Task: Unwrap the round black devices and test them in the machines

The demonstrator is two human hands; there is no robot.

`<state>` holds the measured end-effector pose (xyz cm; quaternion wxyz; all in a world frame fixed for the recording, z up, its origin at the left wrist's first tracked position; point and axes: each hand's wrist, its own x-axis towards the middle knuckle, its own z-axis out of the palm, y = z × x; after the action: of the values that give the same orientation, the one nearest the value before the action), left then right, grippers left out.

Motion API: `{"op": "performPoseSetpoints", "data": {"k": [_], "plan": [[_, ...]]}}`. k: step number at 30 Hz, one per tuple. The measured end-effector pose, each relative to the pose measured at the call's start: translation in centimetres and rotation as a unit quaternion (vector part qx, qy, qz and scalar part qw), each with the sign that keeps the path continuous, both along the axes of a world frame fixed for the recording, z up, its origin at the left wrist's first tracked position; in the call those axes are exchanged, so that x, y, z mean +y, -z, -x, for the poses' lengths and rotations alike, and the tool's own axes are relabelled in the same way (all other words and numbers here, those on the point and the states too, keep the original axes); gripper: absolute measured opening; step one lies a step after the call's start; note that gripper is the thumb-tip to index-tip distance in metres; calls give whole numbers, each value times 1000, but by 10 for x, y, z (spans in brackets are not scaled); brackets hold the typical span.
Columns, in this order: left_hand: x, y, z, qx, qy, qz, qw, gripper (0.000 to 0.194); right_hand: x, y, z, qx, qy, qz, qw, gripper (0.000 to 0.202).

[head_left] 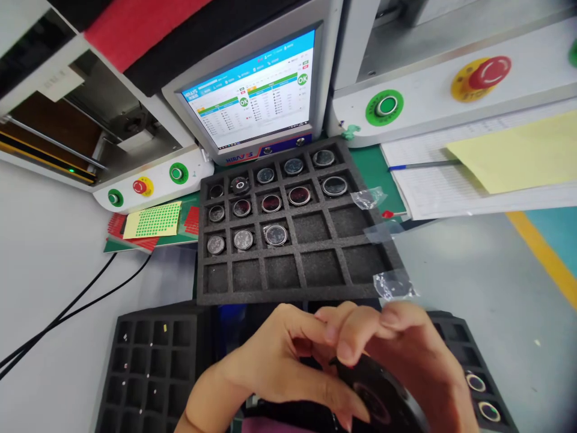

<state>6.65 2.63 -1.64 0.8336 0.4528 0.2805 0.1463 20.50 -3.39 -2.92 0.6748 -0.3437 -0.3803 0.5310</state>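
Note:
At the bottom of the head view my left hand (288,355) and my right hand (419,361) meet around a black, glossy, rounded device (376,394). A faint circular mark shows on its face; its exact kind cannot be made out. The left thumb lies along its near side, while the right fingers curl over its top edge. Part of the device is hidden by the fingers. Just beyond the hands is a black foam tray (270,294) with several round watch bodies, such as a silver-rimmed one (275,235), seated in its pockets.
A monitor (256,84) stands behind the tray, between machines with a red stop button (490,73) and a green button (386,105). Foam trays (151,325) flank me lower down. Papers (424,192) and a pen (419,165) lie right. Black cables (76,300) hang left.

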Motion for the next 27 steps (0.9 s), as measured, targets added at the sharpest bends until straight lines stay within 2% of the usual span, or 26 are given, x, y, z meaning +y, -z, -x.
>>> {"op": "performPoseSetpoints", "data": {"k": [2, 4, 9, 12, 15, 17, 20, 27], "plan": [[1, 0, 0, -3, 5, 13, 1000, 42, 1, 2, 4, 34, -14, -3, 999, 58], [2, -2, 0, -1, 3, -7, 1000, 45, 4, 4, 5, 45, -21, -21, 999, 58], [2, -4, 1, -20, 3, -24, 1000, 47, 6, 1, -2, 7, -28, -26, 999, 52], [0, -6, 0, 28, -29, -125, 991, 40, 1, -3, -7, -57, -4, -7, 998, 44], [-1, -10, -3, 81, -55, -256, 962, 30, -4, -4, -6, -94, 60, -24, 993, 43], [-2, -12, -4, 91, -65, -317, 942, 28, -5, -4, -2, -99, 91, -31, 990, 47], [-3, -13, -4, 95, -62, -368, 923, 27, -4, -4, 3, -103, 111, -29, 988, 48], [-4, -10, -4, 86, -77, -427, 897, 23, -1, 1, 7, -111, 140, -52, 983, 51]]}}
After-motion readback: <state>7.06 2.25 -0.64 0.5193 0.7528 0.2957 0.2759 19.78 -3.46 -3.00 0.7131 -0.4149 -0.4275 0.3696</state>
